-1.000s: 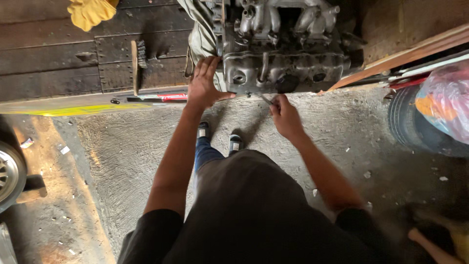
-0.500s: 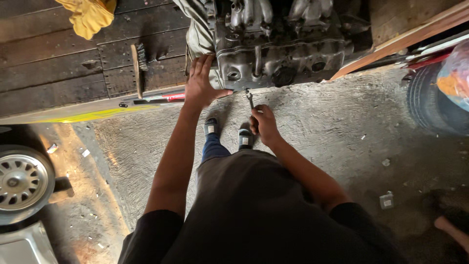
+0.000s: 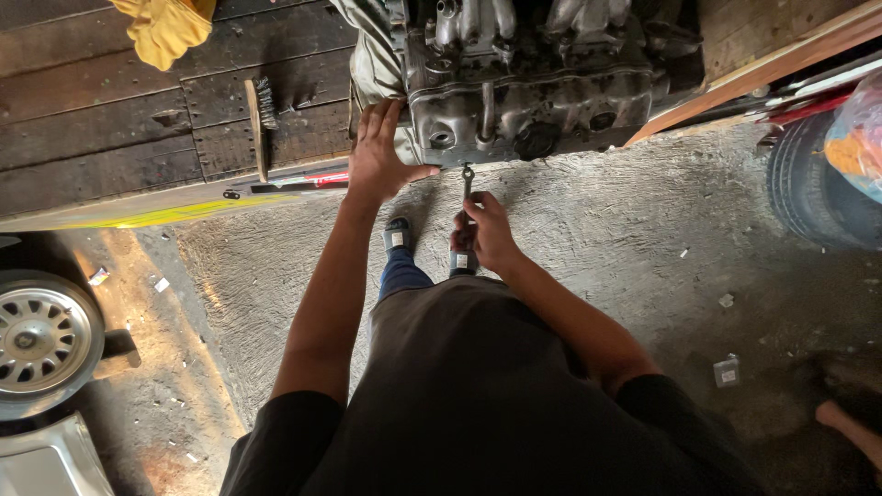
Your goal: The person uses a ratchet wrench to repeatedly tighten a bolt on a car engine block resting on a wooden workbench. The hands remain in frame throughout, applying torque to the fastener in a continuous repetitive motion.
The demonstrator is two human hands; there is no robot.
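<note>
A grey metal engine block [image 3: 533, 92] rests on the edge of a dark wooden platform [image 3: 110, 119] in front of me. My left hand [image 3: 381, 152] lies flat against the engine's left corner, fingers spread. My right hand [image 3: 487, 230] is closed around the handle of a metal wrench [image 3: 467, 184], whose ring end points up at the engine's lower edge. My two shoes [image 3: 398, 236] stand on the rough concrete floor below the hands.
A wire brush [image 3: 260, 124] and a yellow cloth [image 3: 165, 28] lie on the platform. A car wheel [image 3: 41, 340] is at the lower left, a tyre [image 3: 818, 184] at the right, a wooden plank [image 3: 763, 69] beside the engine, and a red-handled tool [image 3: 303, 181] at the platform edge.
My right hand has pulled back from the engine's lower edge toward my body and now holds the wrench upright. My left hand stays on the engine. The view has shifted right.
</note>
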